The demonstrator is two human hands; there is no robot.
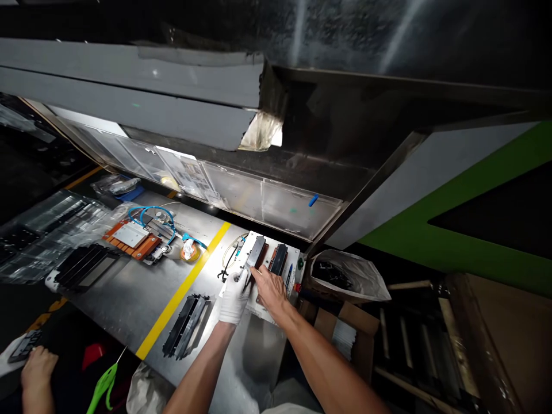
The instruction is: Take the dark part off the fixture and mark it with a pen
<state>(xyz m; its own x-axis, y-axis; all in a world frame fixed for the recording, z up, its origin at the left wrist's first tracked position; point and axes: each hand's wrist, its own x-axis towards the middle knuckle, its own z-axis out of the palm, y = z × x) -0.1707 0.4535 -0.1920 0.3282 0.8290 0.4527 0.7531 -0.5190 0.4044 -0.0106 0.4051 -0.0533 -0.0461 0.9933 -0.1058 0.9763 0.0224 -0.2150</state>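
Note:
A long dark plastic part (257, 252) lies in the left slot of a white fixture plate (245, 244). At its near end, my left hand (235, 296), in a white glove, has its fingers closed around the edge. My right hand (269, 290), bare, is closed beside it, fingertips bunched against the same end; what they pinch is hidden. A second dark part (278, 259) sits in the right slot, with orange-brown pieces around it. Several more long black parts (185, 326) lie on the metal table (233, 368) left of my arms.
An orange fixture (131, 238) with blue tubing stands beyond the yellow line (185, 287). To the right are a lined bin (349, 276) of black pieces and a cardboard box (345, 333). A co-worker's hands (37, 368) hold a dark part at lower left, near green-handled cutters (103, 388).

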